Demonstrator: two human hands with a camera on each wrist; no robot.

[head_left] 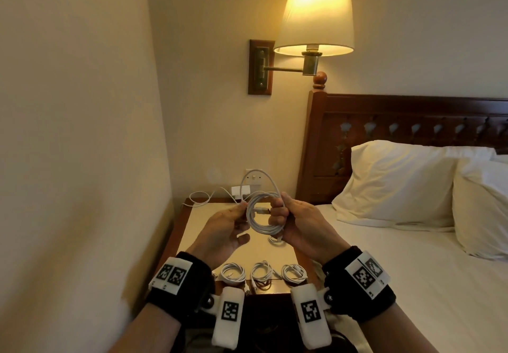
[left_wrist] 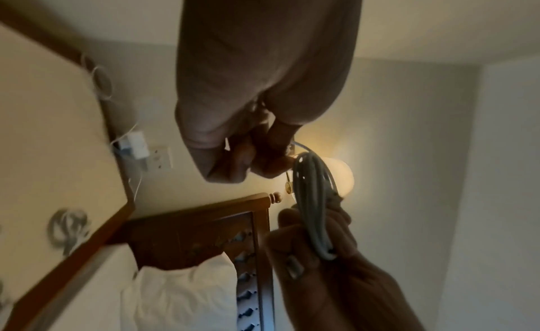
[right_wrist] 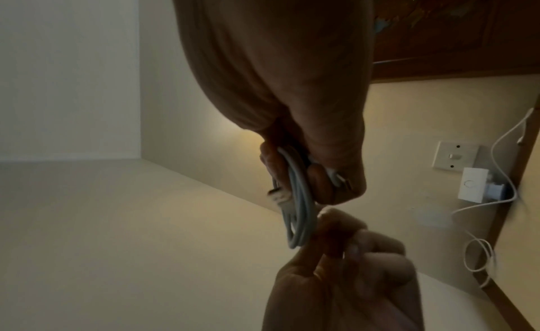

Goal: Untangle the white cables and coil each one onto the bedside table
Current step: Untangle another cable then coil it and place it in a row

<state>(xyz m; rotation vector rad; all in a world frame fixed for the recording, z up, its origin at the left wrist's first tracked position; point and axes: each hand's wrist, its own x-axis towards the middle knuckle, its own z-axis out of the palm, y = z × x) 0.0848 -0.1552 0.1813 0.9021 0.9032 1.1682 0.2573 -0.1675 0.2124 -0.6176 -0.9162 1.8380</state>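
Observation:
Above the bedside table (head_left: 192, 231), both hands hold one white cable coil (head_left: 263, 216). My right hand (head_left: 278, 213) grips the coil's right side with its fingers curled through the ring. My left hand (head_left: 239, 211) pinches the cable at the coil's left edge. A free loop of the same cable (head_left: 257, 175) arches above the hands. The left wrist view has the coil (left_wrist: 312, 209) edge-on between the left hand (left_wrist: 248, 162) and the right hand (left_wrist: 318, 248). In the right wrist view the right hand (right_wrist: 309, 183) clasps the coil (right_wrist: 298, 211).
Three wound white cables (head_left: 233, 273) (head_left: 262, 271) (head_left: 294, 271) lie in a row along the table's front edge. A small cable piece (head_left: 275, 240) lies mid-table. A loose cable (head_left: 200, 196) runs at the back to a wall charger (head_left: 240, 189). A bed with a pillow (head_left: 393, 184) is at the right, and a lit lamp (head_left: 316, 14) is overhead.

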